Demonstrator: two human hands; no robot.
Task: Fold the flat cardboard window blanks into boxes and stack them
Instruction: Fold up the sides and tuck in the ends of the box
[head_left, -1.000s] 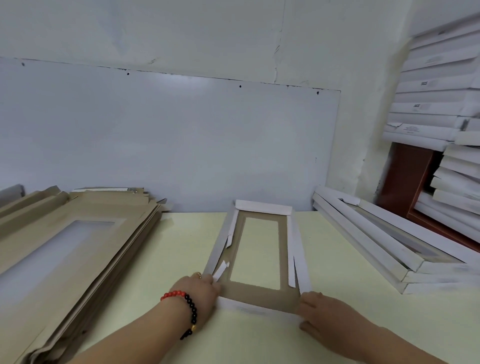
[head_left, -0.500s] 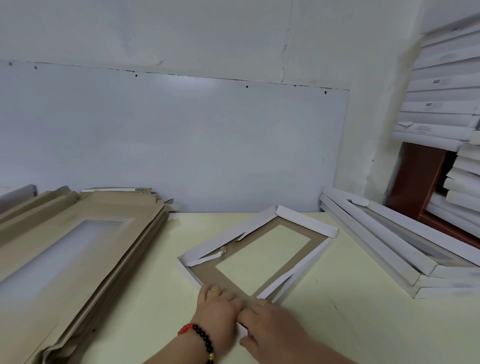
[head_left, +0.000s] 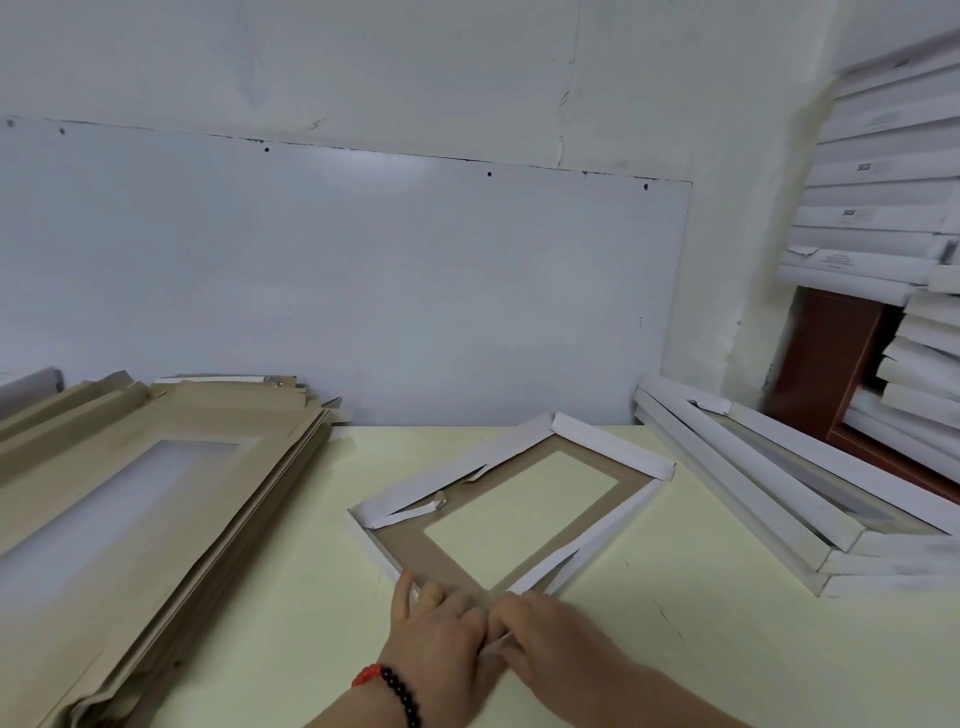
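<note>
A half-folded window box (head_left: 524, 478), brown inside with white flaps turned up around a rectangular opening, lies at an angle on the pale yellow table (head_left: 291, 597). My left hand (head_left: 441, 623), with a beaded bracelet on the wrist, presses on the box's near corner, fingers spread on the brown panel. My right hand (head_left: 545, 629) sits beside it, touching it, and pinches the white flap at that same corner. A stack of flat brown window blanks (head_left: 156, 499) lies at the left. Folded white boxes (head_left: 769, 483) are stacked at the right.
A tall pile of white boxes (head_left: 883, 208) rises at the far right in front of a brown cabinet (head_left: 826, 353). A white board (head_left: 337, 280) leans on the wall behind the table.
The box has been turned from straight-on to diagonal. Both hands moved from its two near corners together onto one near corner.
</note>
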